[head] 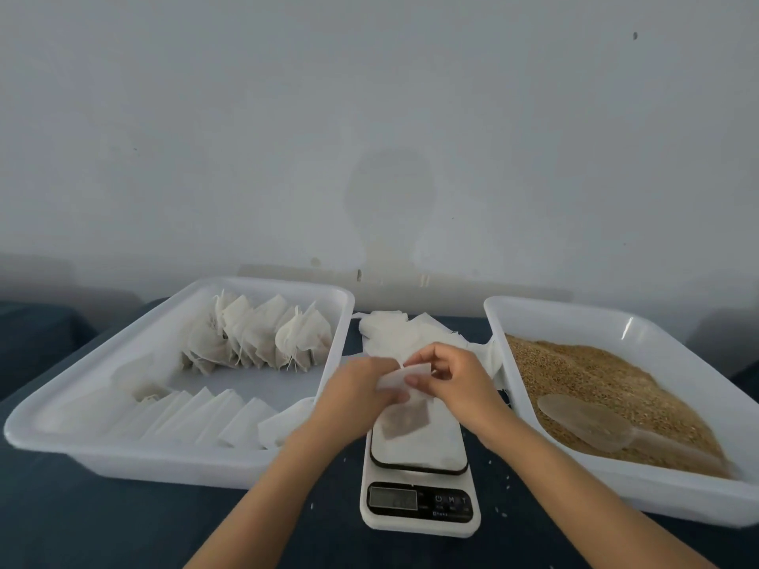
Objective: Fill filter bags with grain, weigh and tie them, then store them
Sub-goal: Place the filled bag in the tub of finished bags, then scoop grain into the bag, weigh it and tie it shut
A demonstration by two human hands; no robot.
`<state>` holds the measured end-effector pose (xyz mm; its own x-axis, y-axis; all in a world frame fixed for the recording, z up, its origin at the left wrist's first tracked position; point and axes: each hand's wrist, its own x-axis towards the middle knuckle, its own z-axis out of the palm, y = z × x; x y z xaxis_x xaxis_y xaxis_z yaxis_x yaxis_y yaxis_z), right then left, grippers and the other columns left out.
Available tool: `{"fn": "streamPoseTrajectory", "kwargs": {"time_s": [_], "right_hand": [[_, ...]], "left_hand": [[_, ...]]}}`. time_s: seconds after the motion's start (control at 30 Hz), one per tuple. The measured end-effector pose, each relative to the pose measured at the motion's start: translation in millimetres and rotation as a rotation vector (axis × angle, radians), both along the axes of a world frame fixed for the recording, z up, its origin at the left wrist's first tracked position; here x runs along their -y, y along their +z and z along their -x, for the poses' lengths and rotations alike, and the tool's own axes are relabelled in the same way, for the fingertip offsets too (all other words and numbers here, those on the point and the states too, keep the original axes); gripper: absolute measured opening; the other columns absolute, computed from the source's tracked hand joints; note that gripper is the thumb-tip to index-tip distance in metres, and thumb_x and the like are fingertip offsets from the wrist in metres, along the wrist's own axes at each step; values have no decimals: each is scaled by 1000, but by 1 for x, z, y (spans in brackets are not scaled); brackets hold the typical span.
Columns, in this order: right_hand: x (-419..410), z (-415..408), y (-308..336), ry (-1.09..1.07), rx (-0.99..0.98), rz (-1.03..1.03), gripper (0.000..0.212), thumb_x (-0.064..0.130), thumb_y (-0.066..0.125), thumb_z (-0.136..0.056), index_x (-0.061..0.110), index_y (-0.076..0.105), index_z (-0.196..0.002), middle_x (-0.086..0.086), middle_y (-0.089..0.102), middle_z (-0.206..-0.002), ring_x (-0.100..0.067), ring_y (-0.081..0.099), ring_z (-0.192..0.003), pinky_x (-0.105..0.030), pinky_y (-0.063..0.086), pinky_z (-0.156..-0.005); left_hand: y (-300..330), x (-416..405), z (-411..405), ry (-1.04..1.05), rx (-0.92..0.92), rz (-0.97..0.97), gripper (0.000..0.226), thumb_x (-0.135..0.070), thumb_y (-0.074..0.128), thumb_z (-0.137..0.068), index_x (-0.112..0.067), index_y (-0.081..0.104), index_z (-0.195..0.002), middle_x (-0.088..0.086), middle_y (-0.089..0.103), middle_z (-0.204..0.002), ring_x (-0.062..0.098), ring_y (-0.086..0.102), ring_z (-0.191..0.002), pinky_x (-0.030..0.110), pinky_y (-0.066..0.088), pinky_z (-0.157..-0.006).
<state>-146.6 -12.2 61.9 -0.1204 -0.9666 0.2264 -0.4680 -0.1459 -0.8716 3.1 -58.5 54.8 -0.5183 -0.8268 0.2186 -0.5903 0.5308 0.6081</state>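
Closing step, judged: left hand (361, 388) and right hand (447, 373) each in pinching grip on filter bag (404, 408), grain inside, above kitchen scale (419, 466). Next: draw string tight, knot, store in left tray (61, 408).

Place: a plain small-scale packing station, home or workroom, cannot tell which.
Wall: bare, pale, stained wall (390, 117).
Surface: dark blue cloth-covered surface (123, 519).
Gear: white plastic trays (57, 429), digital kitchen scale (419, 507).
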Motion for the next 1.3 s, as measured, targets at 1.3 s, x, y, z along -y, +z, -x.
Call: {"fn": "streamPoseTrajectory", "kwargs": {"time_s": [1.3], "right_hand": [[142,-246,-40,579,-237,-435,37,10,32,-101,-2,54,-129,-18,54,-131,-17,47,-103,-27,36,-92]], "left_hand": [[-31,138,-219,710,604,-215,31,-9,41,-95,-5,42,-125,10,53,-129,25,52,-116,30,42,-89]]}}
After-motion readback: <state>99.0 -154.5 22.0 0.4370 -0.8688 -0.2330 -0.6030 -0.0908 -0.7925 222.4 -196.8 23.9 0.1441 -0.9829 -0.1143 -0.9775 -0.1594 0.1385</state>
